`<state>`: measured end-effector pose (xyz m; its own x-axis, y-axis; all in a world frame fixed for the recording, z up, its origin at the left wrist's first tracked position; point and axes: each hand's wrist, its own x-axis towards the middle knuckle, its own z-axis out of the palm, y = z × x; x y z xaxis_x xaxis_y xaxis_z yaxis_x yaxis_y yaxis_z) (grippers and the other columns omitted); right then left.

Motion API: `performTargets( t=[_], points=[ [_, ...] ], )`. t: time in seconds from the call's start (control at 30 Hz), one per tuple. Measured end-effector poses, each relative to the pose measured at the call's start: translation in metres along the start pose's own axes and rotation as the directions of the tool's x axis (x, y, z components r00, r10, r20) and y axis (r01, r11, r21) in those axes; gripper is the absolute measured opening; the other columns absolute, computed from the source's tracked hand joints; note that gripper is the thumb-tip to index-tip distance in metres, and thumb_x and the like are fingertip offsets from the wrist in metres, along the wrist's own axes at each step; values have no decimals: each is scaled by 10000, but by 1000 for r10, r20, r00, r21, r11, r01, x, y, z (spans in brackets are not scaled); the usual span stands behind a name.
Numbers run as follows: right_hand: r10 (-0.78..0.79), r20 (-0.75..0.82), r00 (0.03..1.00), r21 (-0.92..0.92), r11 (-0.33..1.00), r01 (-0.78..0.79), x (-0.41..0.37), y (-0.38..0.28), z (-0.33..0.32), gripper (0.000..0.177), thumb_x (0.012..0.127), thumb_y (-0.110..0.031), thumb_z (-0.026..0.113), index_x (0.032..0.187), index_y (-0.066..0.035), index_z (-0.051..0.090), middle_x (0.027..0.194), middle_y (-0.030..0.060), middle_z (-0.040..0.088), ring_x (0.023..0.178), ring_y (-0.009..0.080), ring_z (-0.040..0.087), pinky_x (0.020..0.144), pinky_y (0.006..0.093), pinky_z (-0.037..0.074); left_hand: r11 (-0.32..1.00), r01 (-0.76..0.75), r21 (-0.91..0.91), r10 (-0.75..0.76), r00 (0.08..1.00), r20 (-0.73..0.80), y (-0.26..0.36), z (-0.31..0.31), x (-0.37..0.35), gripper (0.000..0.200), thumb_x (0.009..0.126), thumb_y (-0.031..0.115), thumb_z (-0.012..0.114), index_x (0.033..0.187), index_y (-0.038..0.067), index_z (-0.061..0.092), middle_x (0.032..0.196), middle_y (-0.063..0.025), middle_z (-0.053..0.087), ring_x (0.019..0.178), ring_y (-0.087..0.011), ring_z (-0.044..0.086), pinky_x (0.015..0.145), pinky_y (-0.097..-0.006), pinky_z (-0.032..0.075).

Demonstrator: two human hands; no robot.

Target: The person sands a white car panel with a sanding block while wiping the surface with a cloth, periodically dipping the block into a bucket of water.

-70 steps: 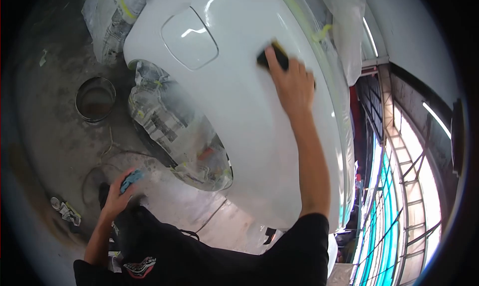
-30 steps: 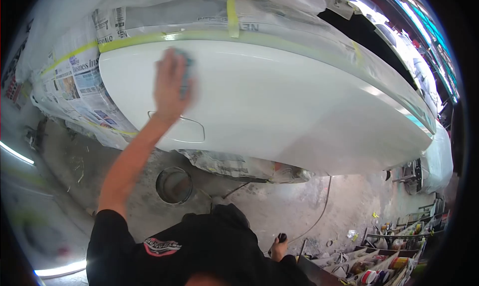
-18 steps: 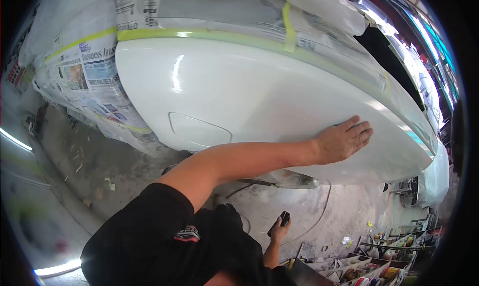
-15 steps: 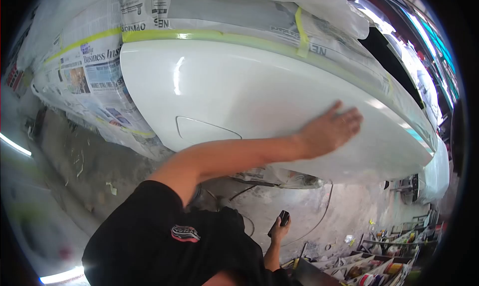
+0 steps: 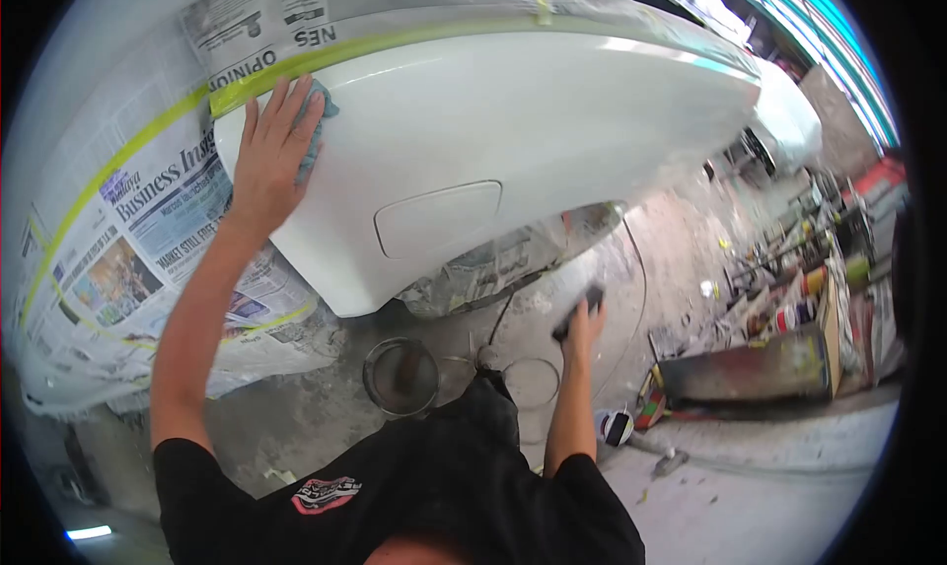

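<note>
Workshop floor (image 5: 296,407) is dusty concrete. A white car panel (image 5: 552,111) hangs over it, masked along its top and left edges with newspaper (image 5: 148,220) and yellow-green tape (image 5: 118,161). Cluttered racks (image 5: 809,299) stand at the right.

Left hand (image 5: 268,156): fingers spread and flat, not curled, pinning a blue cloth (image 5: 318,131) to the panel. Location is the upper left corner, just beside the tape and above and left of the fuel flap (image 5: 437,218).

Right hand (image 5: 582,330): fingers clamped on a dark block (image 5: 592,297), held low over the floor beneath the panel's lower edge and not touching the paint.

Round can (image 5: 400,376) sits on the floor between the two arms.

Change noted: half a second ago the left hand lay flat far along the panel, well past the flap, with no cloth visible under it. It now sits back at the taped corner with the cloth showing. The block hand has stayed down throughout this interval.

Judgement: the cloth hand is sweeping the panel end to end, and the work stands at a wipe-and-check stage. The block is idle for now
</note>
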<state>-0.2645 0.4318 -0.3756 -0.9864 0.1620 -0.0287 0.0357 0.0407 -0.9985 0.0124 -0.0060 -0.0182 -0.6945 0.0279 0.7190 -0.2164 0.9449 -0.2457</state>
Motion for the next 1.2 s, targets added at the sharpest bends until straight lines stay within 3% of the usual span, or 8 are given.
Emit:
performTargets(
  t=[0.1, 0.2, 0.33, 0.5, 0.73, 0.93, 1.03, 1.2],
  points=[
    [-423, 73, 903, 60, 906, 419, -26, -157, 113, 701, 961, -140, 679, 1554, 30, 345, 1452, 227, 520, 1347, 298, 534, 1108, 385, 439, 958, -274, -78, 284, 946, 156, -21, -19, 39, 694, 867, 6, 724, 1517, 86, 497, 1612, -133, 449, 1500, -367, 412, 1218, -553, 349],
    [-437, 53, 898, 373, 843, 388, -79, -285, 197, 663, 947, -131, 670, 1509, 31, 358, 1362, 231, 522, 1222, 337, 578, 1067, 404, 460, 882, -438, -174, 466, 865, 184, -33, -25, 76, 668, 852, -23, 720, 1486, 74, 530, 1566, -136, 507, 1473, -366, 451, 1216, -544, 366],
    [-705, -123, 698, 53, 698, 714, -129, -327, 271, 724, 883, -109, 770, 1472, 72, 389, 1238, 281, 559, 1144, 438, 575, 1000, 488, 467, 855, -490, -170, 515, 839, 176, -32, -21, 89, 648, 817, -42, 733, 1438, 36, 565, 1518, -182, 545, 1432, -399, 495, 1198, -547, 395],
    [-769, -105, 631, -299, 629, 718, -122, -308, 277, 910, 780, -169, 863, 1556, -45, 404, 1145, 188, 567, 1023, 360, 618, 788, 495, 527, 852, -510, -120, 524, 824, 217, -30, -20, 86, 661, 803, -17, 760, 1432, 66, 576, 1503, -183, 559, 1402, -414, 524, 1167, -564, 423],
    [-444, -158, 882, -186, 891, 415, 85, -373, 233, 717, 971, -253, 686, 1515, 30, 314, 1197, 326, 562, 1060, 471, 621, 913, 518, 532, 862, -496, -106, 505, 821, 266, -31, -18, 86, 705, 719, -25, 773, 1399, 53, 603, 1474, -197, 583, 1375, -433, 551, 1142, -572, 442],
    [-829, -46, 557, -230, 551, 802, -40, -316, 258, 811, 835, -191, 810, 1543, -29, 450, 1128, 245, 595, 999, 406, 630, 838, 492, 546, 859, -502, -102, 510, 819, 264, -28, -21, 87, 702, 698, -17, 777, 1379, 45, 616, 1463, -202, 590, 1356, -437, 563, 1132, -574, 447],
    [-855, -114, 506, -226, 518, 825, 59, -330, 243, 747, 890, -234, 748, 1538, -17, 447, 1085, 250, 618, 972, 411, 637, 857, 491, 541, 849, -517, -114, 528, 811, 254, -30, -18, 88, 684, 698, -16, 776, 1363, 33, 624, 1453, -210, 595, 1349, -441, 567, 1131, -576, 446],
    [-571, -169, 804, -298, 807, 510, 153, -392, 223, 720, 925, -278, 732, 1527, -36, 419, 1124, 221, 617, 992, 391, 658, 824, 486, 565, 841, -521, -145, 541, 809, 230, -29, -20, 92, 648, 689, -3, 795, 1320, 12, 648, 1434, -220, 605, 1327, -440, 585, 1117, -568, 465]
  ],
)
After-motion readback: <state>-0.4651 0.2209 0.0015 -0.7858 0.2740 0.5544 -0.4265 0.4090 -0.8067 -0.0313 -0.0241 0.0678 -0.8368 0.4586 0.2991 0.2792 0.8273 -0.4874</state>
